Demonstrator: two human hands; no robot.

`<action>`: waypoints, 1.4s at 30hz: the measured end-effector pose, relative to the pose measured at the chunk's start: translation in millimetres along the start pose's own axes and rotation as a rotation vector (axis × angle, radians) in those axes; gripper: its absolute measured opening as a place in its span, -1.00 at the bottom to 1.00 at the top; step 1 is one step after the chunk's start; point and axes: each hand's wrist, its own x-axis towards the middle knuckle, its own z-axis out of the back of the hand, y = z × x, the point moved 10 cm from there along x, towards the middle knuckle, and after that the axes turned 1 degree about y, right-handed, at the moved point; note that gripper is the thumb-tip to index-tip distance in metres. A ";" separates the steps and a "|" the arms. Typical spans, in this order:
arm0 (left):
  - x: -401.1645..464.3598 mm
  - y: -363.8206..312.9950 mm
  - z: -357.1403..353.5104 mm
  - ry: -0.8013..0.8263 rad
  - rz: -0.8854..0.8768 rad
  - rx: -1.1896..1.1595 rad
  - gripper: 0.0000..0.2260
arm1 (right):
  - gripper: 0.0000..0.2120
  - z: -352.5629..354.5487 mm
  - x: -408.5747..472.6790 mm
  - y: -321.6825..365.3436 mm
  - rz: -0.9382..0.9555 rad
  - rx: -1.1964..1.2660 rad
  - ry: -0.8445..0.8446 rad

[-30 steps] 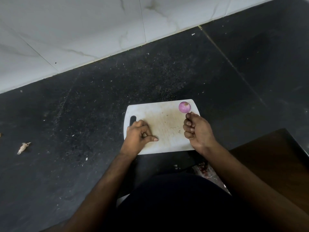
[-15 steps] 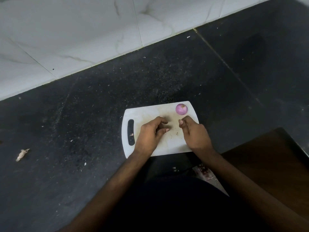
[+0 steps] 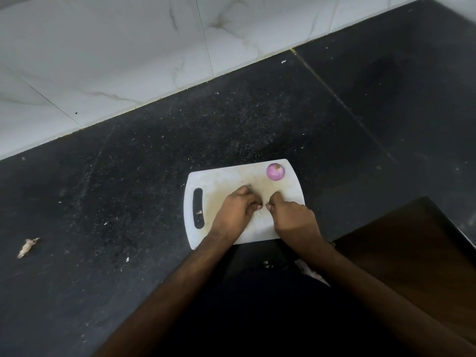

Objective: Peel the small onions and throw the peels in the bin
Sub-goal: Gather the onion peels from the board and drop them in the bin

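A peeled pink small onion (image 3: 275, 172) lies at the far right corner of the white cutting board (image 3: 224, 177). Both my hands are over the middle of the board, fingers curled, fingertips nearly meeting. My left hand (image 3: 238, 210) lies beside the handle slot (image 3: 198, 208), knuckles up. My right hand (image 3: 292, 215) is close to the board's near right edge. I see nothing held in either hand; anything under the fingers is hidden. A tiny peel scrap (image 3: 198, 212) lies in the slot.
The board lies on a dark speckled floor (image 3: 128, 202) by a white marble wall (image 3: 128, 60). A dry peel scrap (image 3: 27, 247) lies far left. A brown wooden surface (image 3: 412, 253) is at the right. Small scraps (image 3: 268, 264) lie near my body.
My right hand has drawn back from the onion to the board's middle. My left hand moved right from the handle slot to meet it. The onion stayed put.
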 end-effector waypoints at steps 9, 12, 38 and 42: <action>-31.0 58.4 57.1 -0.312 0.381 -0.434 -0.91 | -0.80 17.2 14.5 -3.8 -0.060 0.478 -0.069; -45.3 66.5 75.3 -0.453 0.419 -0.572 -0.89 | -0.77 16.6 20.0 15.3 0.019 0.376 -0.055; -110.6 52.7 141.5 -1.096 0.371 -1.654 -0.82 | -0.75 -34.7 9.5 224.2 -0.599 2.098 0.375; -151.8 61.9 164.7 -1.250 0.376 -1.734 -0.75 | -0.71 -32.6 -13.2 281.8 -0.408 2.046 0.480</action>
